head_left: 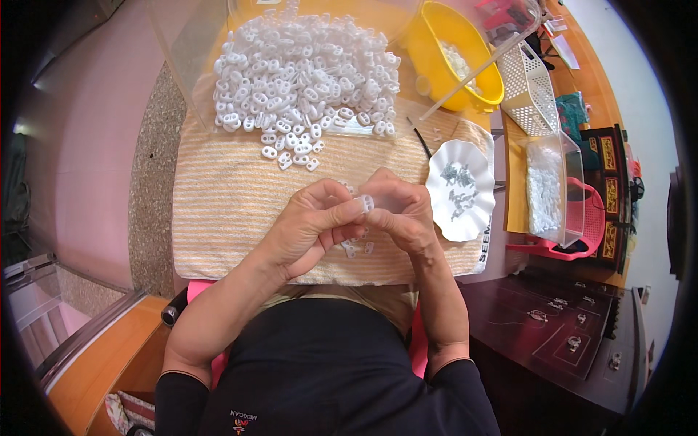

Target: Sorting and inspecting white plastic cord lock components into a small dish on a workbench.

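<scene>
My left hand (304, 224) and my right hand (404, 216) meet over a striped towel (218, 203). Between the fingertips is a small white plastic two-hole piece (366, 204), like a cord lock. Left thumb and fingers pinch it; the right thumb and forefinger press against its other side. Whether the right fingers hold a second tiny part is hidden. A few more white pieces (369, 248) lie on the towel beneath my hands. Beyond them spreads a large heap of the same white pieces (305, 73). Right of my right hand, a white wavy-edged dish (465, 227) carries small dark grey pieces (459, 190).
A clear plastic bin (193, 73) surrounds the heap, its front open. A yellow basin (429, 43) with whitish pieces stands at the far right. Further right are a white perforated basket (529, 87), a clear box (545, 185) and a pink basket (592, 218). A thin black tool (420, 138) lies near the dish.
</scene>
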